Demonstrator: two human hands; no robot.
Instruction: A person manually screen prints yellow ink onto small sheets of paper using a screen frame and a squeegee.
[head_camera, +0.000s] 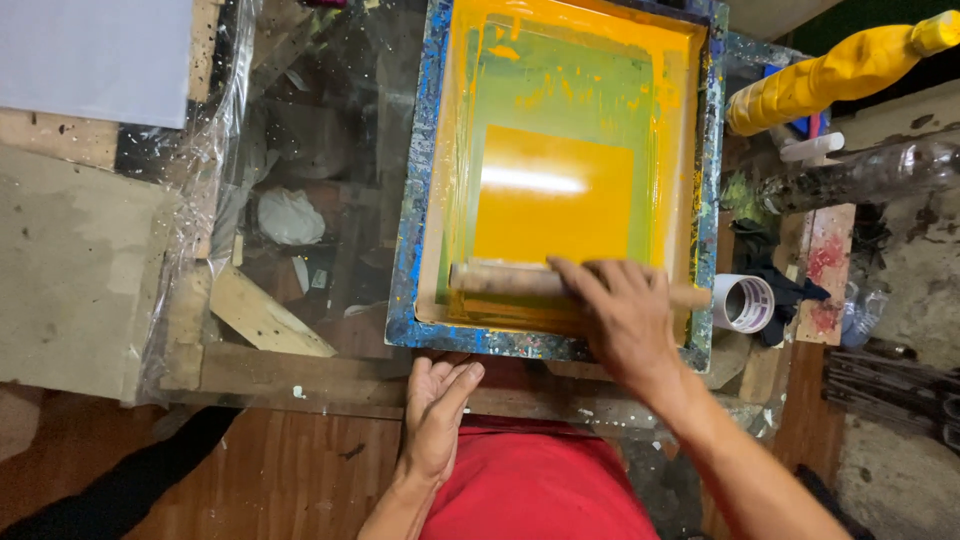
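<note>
A screen-printing frame (412, 215) with a blue, paint-spattered border lies on a glass table; its mesh is flooded with yellow ink (555, 195). My right hand (625, 315) grips the wooden handle of a squeegee (500, 280) that lies across the near end of the screen. My left hand (437, 415) rests flat with its fingers together against the near wooden edge of the table, just below the frame, holding nothing.
A yellow plastic bottle (830, 75) and a clear bottle (860, 175) lie to the right, with a roll of tape (743, 303) near the frame's corner. Left are a glass tabletop (300, 150), plastic sheeting, a white sheet (95, 55) and a board (75, 280).
</note>
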